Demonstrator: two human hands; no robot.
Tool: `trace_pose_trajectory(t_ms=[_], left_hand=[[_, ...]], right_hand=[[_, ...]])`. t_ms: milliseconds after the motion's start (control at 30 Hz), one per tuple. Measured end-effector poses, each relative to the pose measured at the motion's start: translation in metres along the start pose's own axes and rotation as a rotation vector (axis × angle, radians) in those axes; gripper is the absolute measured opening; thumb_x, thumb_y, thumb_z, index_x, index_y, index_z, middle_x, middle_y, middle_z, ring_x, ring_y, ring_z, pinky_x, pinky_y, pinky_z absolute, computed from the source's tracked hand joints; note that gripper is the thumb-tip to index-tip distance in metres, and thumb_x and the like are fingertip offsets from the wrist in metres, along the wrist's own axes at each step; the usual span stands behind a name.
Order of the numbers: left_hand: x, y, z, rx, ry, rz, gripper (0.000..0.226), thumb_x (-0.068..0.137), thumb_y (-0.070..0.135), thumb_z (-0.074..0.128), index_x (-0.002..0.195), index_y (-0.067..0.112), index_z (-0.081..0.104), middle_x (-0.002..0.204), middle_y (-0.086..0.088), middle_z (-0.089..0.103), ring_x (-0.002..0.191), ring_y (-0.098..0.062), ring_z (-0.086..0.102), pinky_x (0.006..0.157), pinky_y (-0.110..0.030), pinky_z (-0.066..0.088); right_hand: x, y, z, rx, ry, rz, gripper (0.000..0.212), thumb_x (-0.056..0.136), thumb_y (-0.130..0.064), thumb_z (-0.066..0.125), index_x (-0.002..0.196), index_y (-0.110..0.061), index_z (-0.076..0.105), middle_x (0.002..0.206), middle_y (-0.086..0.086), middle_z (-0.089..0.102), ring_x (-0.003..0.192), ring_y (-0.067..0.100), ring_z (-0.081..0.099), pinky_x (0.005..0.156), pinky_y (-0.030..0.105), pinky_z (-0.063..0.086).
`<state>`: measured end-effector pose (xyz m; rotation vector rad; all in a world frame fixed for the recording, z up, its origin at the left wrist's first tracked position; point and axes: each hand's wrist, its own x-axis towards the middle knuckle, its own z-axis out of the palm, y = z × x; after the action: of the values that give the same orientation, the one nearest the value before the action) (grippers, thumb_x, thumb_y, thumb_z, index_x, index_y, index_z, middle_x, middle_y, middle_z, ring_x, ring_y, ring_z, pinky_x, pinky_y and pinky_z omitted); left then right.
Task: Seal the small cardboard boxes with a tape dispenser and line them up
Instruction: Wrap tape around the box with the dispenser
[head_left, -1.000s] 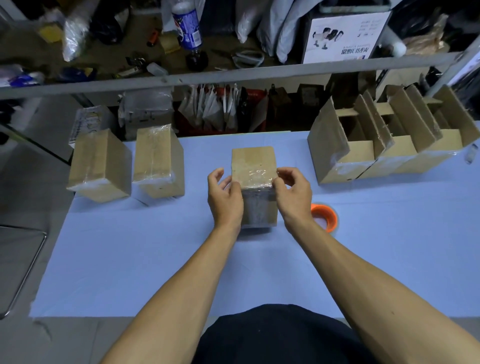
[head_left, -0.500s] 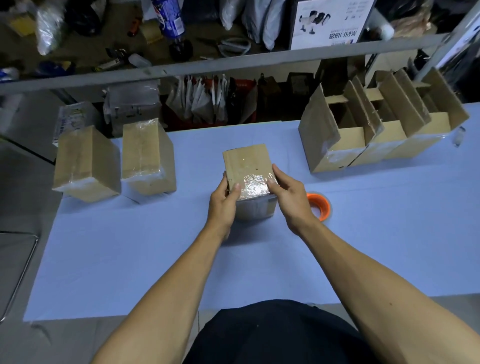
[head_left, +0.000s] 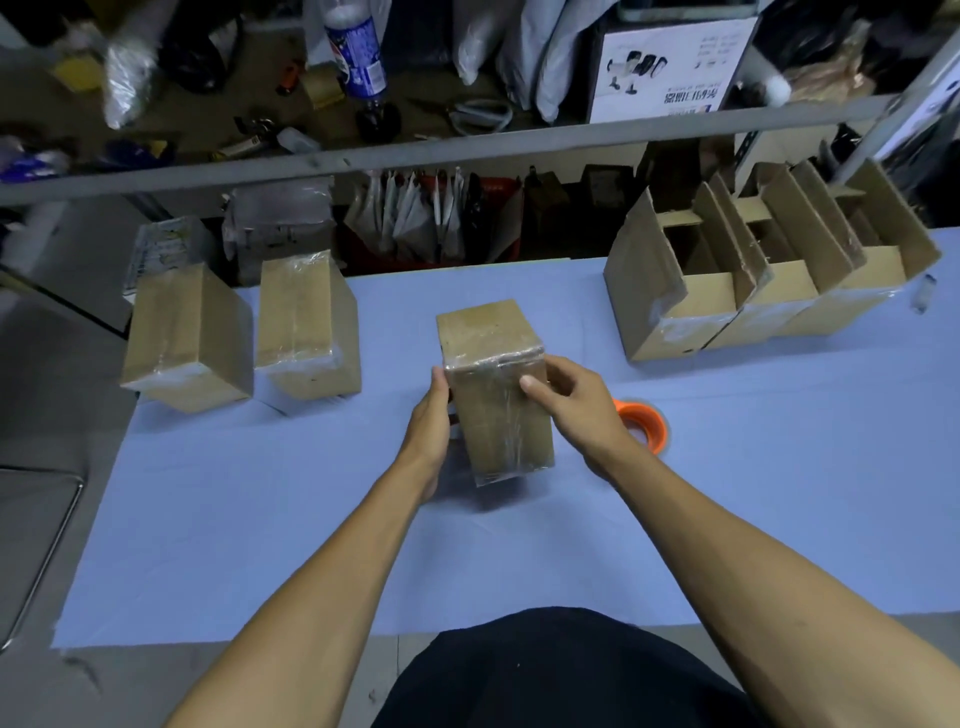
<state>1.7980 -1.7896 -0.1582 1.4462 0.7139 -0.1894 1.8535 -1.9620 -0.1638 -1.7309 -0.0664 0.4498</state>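
A small taped cardboard box (head_left: 493, 384) stands at the middle of the blue table (head_left: 260, 519), tilted so its near bottom edge is off the surface. My left hand (head_left: 431, 415) grips its left side. My right hand (head_left: 576, 405) grips its right side, with the thumb pressed on the clear tape of the near face. An orange tape dispenser (head_left: 644, 426) lies on the table just right of my right hand. Two sealed boxes, one (head_left: 187, 338) at the far left and one (head_left: 306, 327) beside it, stand side by side.
Several open cardboard boxes (head_left: 753, 280) with raised flaps stand in a row at the back right. A metal shelf rail (head_left: 467, 156) runs behind the table with clutter above and below it. A chair frame (head_left: 31, 545) is off the table's left edge.
The box has been tipped and lifted toward me, so its taped face now shows. Both hands slid from the top edge down onto its sides.
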Motion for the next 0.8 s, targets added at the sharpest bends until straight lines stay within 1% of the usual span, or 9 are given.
trace_pose_trajectory(t_ms=[67, 167, 233, 300, 400, 500, 600, 700, 800], left_hand=[[-0.003, 0.001, 0.000, 0.023, -0.019, 0.034, 0.054, 0.103, 0.057, 0.021, 0.128, 0.029, 0.060, 0.108, 0.010, 0.067, 0.089, -0.004, 0.064, 0.070, -0.022, 0.049], [-0.003, -0.009, -0.003, 0.095, -0.053, 0.103, 0.047, 0.091, 0.065, 0.049, 0.129, 0.040, 0.057, 0.119, 0.013, 0.068, 0.107, -0.006, 0.065, 0.096, -0.036, 0.052], [-0.001, -0.022, -0.003, 0.144, -0.040, 0.116, 0.045, 0.081, 0.058, 0.065, 0.122, 0.044, 0.059, 0.113, 0.012, 0.071, 0.104, -0.010, 0.069, 0.094, -0.042, 0.055], [-0.001, -0.035, 0.000, 0.131, 0.000, 0.099, 0.040, 0.082, 0.052, 0.067, 0.120, 0.043, 0.059, 0.109, 0.013, 0.072, 0.099, -0.009, 0.070, 0.092, -0.042, 0.057], [0.000, -0.048, 0.004, 0.041, 0.019, -0.001, 0.037, 0.087, 0.053, 0.063, 0.122, 0.039, 0.060, 0.110, 0.014, 0.072, 0.099, -0.009, 0.071, 0.095, -0.043, 0.055], [0.000, -0.056, 0.006, 0.024, -0.002, -0.029, 0.039, 0.087, 0.050, 0.063, 0.123, 0.037, 0.061, 0.110, 0.012, 0.073, 0.099, -0.011, 0.071, 0.095, -0.043, 0.055], [-0.005, -0.062, 0.009, 0.008, -0.016, 0.009, 0.035, 0.097, 0.032, 0.060, 0.132, 0.033, 0.056, 0.115, 0.011, 0.071, 0.102, -0.010, 0.070, 0.093, -0.036, 0.055], [-0.003, -0.063, 0.010, -0.029, -0.008, 0.012, 0.037, 0.099, 0.026, 0.058, 0.135, 0.030, 0.053, 0.118, 0.009, 0.070, 0.103, -0.010, 0.070, 0.092, -0.034, 0.055], [0.009, -0.054, 0.005, -0.030, 0.025, 0.021, 0.036, 0.099, 0.025, 0.057, 0.135, 0.029, 0.054, 0.118, 0.009, 0.070, 0.101, -0.009, 0.070, 0.088, -0.030, 0.056]], right_hand=[[0.001, -0.004, 0.006, -0.090, 0.098, 0.004, 0.019, 0.091, -0.034, 0.069, 0.107, -0.027, 0.075, 0.104, -0.014, 0.074, 0.100, 0.003, 0.067, 0.096, 0.037, 0.053], [0.001, -0.009, 0.014, -0.216, 0.223, 0.052, 0.029, 0.089, -0.049, 0.066, 0.095, -0.022, 0.076, 0.093, -0.012, 0.075, 0.088, 0.005, 0.068, 0.083, 0.030, 0.053], [0.001, -0.005, 0.017, -0.264, 0.251, 0.095, 0.033, 0.089, -0.051, 0.064, 0.094, -0.020, 0.075, 0.091, -0.009, 0.073, 0.085, 0.010, 0.067, 0.078, 0.031, 0.051], [-0.001, 0.010, 0.020, -0.230, 0.093, 0.133, 0.030, 0.091, -0.047, 0.063, 0.110, -0.026, 0.072, 0.103, -0.009, 0.072, 0.095, 0.011, 0.067, 0.085, 0.031, 0.053], [-0.014, 0.042, 0.027, -0.077, -0.158, 0.275, 0.049, 0.090, -0.054, 0.058, 0.137, -0.041, 0.051, 0.127, -0.016, 0.064, 0.113, 0.004, 0.062, 0.103, 0.034, 0.048], [-0.022, 0.063, 0.033, 0.028, -0.143, 0.314, 0.053, 0.089, -0.063, 0.051, 0.139, -0.047, 0.044, 0.129, -0.023, 0.062, 0.115, 0.000, 0.061, 0.107, 0.035, 0.044], [-0.024, 0.065, 0.034, 0.117, -0.129, 0.328, 0.046, 0.098, -0.051, 0.049, 0.143, -0.042, 0.042, 0.130, -0.023, 0.061, 0.117, -0.001, 0.060, 0.106, 0.032, 0.044], [-0.019, 0.067, 0.037, 0.092, -0.152, 0.377, 0.080, 0.084, -0.067, 0.055, 0.154, -0.039, 0.025, 0.142, -0.021, 0.053, 0.124, 0.001, 0.055, 0.112, 0.037, 0.040], [-0.005, 0.066, 0.044, 0.034, -0.135, 0.384, 0.088, 0.077, -0.077, 0.051, 0.153, -0.047, 0.019, 0.145, -0.022, 0.048, 0.129, 0.004, 0.052, 0.114, 0.038, 0.037]])
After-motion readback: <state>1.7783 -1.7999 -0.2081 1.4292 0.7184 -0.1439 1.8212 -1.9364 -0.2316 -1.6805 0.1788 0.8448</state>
